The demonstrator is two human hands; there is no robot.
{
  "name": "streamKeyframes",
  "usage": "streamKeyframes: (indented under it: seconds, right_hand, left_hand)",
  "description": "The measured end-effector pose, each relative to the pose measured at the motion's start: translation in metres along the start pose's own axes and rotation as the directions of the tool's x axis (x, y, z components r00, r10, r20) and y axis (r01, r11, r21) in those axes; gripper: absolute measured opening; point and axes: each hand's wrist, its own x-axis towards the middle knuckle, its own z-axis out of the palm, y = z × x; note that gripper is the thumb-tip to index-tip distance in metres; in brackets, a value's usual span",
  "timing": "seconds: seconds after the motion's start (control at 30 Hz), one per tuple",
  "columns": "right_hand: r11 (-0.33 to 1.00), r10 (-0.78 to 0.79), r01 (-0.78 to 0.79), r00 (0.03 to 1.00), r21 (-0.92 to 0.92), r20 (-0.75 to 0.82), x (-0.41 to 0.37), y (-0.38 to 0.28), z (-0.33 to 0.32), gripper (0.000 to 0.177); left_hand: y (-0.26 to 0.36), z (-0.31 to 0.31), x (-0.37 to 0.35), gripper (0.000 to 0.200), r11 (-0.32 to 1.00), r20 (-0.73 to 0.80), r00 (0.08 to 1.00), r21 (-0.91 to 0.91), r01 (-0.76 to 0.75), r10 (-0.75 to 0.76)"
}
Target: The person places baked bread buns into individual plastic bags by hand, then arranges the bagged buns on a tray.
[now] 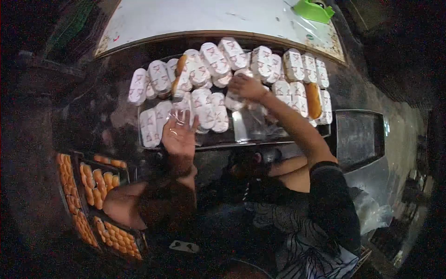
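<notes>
My left hand (180, 135) is held palm up in front of the tray, fingers stretched and apart, with clear plastic film (179, 116) over the fingers. My right hand (249, 88) reaches to the middle of the pile, its fingers closed over a white printed packet (233, 101); the fingertips are partly hidden. Around both hands lie many white packets (203, 106) with reddish print, stacked on a dark tray (213, 145). Long browned bread rolls (314, 101) show at the right and at the left of the pile.
A white board (200, 18) with a wooden edge lies beyond the tray, a green plastic holder (314, 11) on its far right. Trays of browned buns (118, 237) stand low at left. At right are a dark tray (357, 139) and clear plastic bags (371, 211).
</notes>
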Motion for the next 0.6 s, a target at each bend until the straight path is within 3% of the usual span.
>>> streamKeyframes:
  seconds: [0.07,0.1,0.13,0.17,0.2,0.23,0.27,0.3,0.33,0.4,0.43,0.47,0.53,0.57,0.6]
  right_hand:
    - [0.968,0.199,-0.231,0.946,0.101,0.257,0.012,0.002,-0.020,0.037]
    - [0.855,0.394,-0.438,0.897,0.279,0.201,0.020,-0.018,-0.055,0.040]
    - [0.469,0.575,-0.671,0.726,0.575,0.377,0.023,-0.042,-0.096,0.045]
    - [0.230,0.680,-0.460,0.707,0.858,0.196,0.011,-0.067,-0.087,0.053]
    - [-0.014,0.636,-0.537,0.646,0.844,0.422,0.014,-0.094,-0.134,0.055]
    - [-0.005,0.539,-0.480,0.738,0.877,0.407,0.013,-0.112,-0.153,0.053]
    - [0.226,0.540,-0.338,0.824,0.914,0.171,0.016,-0.125,-0.166,0.052]
    - [0.305,0.533,-0.438,0.814,0.846,0.230,0.018,-0.132,-0.178,0.059]
    - [0.294,0.561,-0.461,0.793,0.837,0.240,0.018,-0.134,-0.190,0.059]
    - [-0.095,0.567,-0.702,0.545,0.706,0.617,0.017,-0.134,-0.209,0.069]
    - [0.038,0.632,-0.629,0.617,0.776,0.469,0.008,-0.145,-0.196,0.077]
    - [0.042,0.631,-0.630,0.619,0.776,0.468,0.004,-0.144,-0.193,0.077]
    - [-0.135,0.683,-0.566,0.541,0.813,0.490,-0.002,-0.145,-0.188,0.080]
    - [-0.201,0.741,-0.553,0.455,0.809,0.495,0.001,-0.145,-0.185,0.080]
    - [-0.197,0.742,-0.554,0.454,0.809,0.493,-0.001,-0.148,-0.182,0.080]
  left_hand:
    - [0.014,0.001,-0.002,0.033,0.998,-0.011,0.999,-0.041,0.052,-0.052]
    - [0.019,-0.001,-0.003,0.036,0.991,-0.026,0.999,-0.135,0.018,-0.022]
    - [0.021,-0.003,-0.003,0.038,0.974,-0.038,0.999,-0.227,-0.012,0.004]
    - [0.021,0.001,-0.005,0.042,0.968,-0.084,0.995,-0.241,-0.067,0.048]
    - [0.016,0.006,-0.009,0.042,0.969,-0.088,0.995,-0.240,-0.058,0.038]
    - [0.007,0.010,-0.014,0.044,0.989,-0.025,0.995,-0.109,-0.101,0.099]
    - [-0.004,0.011,-0.021,0.046,0.990,0.051,0.989,0.025,-0.142,0.141]
    - [-0.017,0.009,-0.028,0.049,0.975,0.178,0.972,0.135,-0.178,0.153]
    - [-0.024,0.012,-0.032,0.049,0.979,0.185,0.976,0.143,-0.144,0.117]
    - [-0.031,0.025,-0.039,0.053,0.938,0.237,0.961,0.279,-0.206,0.141]
    - [-0.035,0.029,-0.042,0.053,0.940,0.243,0.960,0.273,-0.204,0.137]
    - [-0.039,0.031,-0.046,0.056,0.924,0.276,0.957,0.335,-0.184,0.090]
    - [-0.048,0.030,-0.058,0.063,0.874,0.318,0.948,0.466,-0.142,-0.016]
    - [-0.058,0.026,-0.053,0.072,0.907,0.348,0.937,0.408,-0.107,-0.046]
    - [-0.064,0.024,-0.051,0.075,0.898,0.313,0.946,0.436,-0.059,-0.090]
